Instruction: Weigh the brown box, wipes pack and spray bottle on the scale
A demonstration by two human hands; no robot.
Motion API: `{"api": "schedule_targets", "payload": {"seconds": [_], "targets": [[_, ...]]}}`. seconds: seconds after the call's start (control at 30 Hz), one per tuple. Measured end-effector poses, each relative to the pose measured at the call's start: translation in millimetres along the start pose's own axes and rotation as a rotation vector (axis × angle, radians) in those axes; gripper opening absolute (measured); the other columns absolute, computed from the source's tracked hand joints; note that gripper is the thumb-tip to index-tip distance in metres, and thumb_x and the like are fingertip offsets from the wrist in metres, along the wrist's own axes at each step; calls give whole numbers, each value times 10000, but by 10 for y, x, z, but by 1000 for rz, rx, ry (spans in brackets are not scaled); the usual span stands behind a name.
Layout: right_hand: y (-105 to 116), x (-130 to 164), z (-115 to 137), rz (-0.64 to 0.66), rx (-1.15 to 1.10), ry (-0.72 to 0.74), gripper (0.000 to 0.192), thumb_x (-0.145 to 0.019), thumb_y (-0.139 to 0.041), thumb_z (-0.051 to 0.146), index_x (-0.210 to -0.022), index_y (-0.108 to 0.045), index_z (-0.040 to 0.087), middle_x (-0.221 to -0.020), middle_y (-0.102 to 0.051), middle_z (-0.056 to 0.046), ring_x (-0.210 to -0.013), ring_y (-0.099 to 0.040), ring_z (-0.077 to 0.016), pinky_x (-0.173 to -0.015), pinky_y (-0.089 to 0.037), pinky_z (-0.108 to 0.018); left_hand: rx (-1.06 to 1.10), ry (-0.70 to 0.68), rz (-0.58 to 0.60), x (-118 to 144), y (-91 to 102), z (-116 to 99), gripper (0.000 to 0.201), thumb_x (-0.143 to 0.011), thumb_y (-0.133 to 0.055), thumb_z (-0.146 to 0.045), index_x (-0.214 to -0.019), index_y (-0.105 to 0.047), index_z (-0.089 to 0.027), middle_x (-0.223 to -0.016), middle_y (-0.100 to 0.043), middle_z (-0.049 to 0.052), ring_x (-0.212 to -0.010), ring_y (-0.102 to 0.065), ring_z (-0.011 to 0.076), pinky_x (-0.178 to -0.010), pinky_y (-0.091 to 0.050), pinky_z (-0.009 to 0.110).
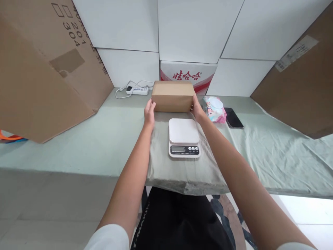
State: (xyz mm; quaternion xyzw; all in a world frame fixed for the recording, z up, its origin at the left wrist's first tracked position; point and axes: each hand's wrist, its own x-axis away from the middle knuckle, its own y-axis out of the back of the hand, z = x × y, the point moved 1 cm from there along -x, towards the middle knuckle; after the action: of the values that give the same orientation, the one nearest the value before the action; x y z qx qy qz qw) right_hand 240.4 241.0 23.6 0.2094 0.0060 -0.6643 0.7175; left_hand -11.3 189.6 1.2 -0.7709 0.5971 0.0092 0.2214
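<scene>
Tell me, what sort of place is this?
Probably a small packing or shipping station. Both hands, left hand and right hand, hold a brown box behind a scale, on a grey bag, with big cartons leaning alongside.

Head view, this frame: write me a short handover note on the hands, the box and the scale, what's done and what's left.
Left hand: flat against the left end of the brown box.
Right hand: pressed on the box's right end.
Box: sitting on the table behind the white scale, between both palms.
Scale: on a grey plastic sheet, platform bare.
Done: box gripped from both sides.
Left: box is not on the scale; display too small to read.
</scene>
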Motion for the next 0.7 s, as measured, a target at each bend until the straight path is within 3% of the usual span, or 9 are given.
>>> {"api": "schedule_targets", "payload": {"seconds": [0.07,0.17,0.27,0.37,0.5,0.7], "targets": [[131,80,140,-18,-37,-26,964,-887,-159,947,-1676,-328,418,-1742,-365,59,-1598,-372,-292,-1279,-406,-543,5,-76,31,25,-35,-95,556,-863,-730,-633,-1282,-681,-270,-1471,-687,94,-1500,-541,302,-1276,-394,446],[315,413,391,-107,16,87,952,-897,-197,941,-1700,-264,433,-1760,-315,86,-1638,-294,-275,-1344,-303,-514,10,-191,83,231,-95,-327,539,-855,-735,-672,-1201,-652,-268,-1389,-718,100,-1436,-595,301,-1232,-442,458],[418,977,552,-202,74,201,887,-958,-224,873,-1718,-196,417,-1778,-273,70,-1675,-207,-233,-1374,-230,-463,-1,-224,146,697,-108,-551,530,-874,-719,-664,-1200,-626,-256,-1387,-712,115,-1429,-596,317,-1213,-451,478],[443,1533,550,-267,170,194,890,-994,-219,827,-1728,-202,324,-1786,-271,-28,-1689,-157,-251,-1380,-178,-496,16,-160,138,1232,-66,-634,494,-897,-705,-626,-1217,-616,-260,-1440,-680,118,-1454,-573,320,-1217,-442,471],[427,1914,420,-312,176,190,858,-1003,-246,812,-1702,-274,316,-1748,-339,-84,-1656,-256,-288,-1361,-210,-542,31,-83,152,1601,-33,-587,473,-882,-719,-606,-1178,-604,-255,-1430,-682,133,-1426,-593,324,-1184,-471,480],[405,1975,313,-301,134,172,834,-1004,-300,786,-1654,-370,267,-1574,-511,-151,-1489,-474,-300,-1319,-291,-514,9,-80,116,1681,-21,-556,453,-898,-720,-574,-1188,-605,-245,-1429,-682,143,-1419,-599,319,-1179,-473,482]]}}
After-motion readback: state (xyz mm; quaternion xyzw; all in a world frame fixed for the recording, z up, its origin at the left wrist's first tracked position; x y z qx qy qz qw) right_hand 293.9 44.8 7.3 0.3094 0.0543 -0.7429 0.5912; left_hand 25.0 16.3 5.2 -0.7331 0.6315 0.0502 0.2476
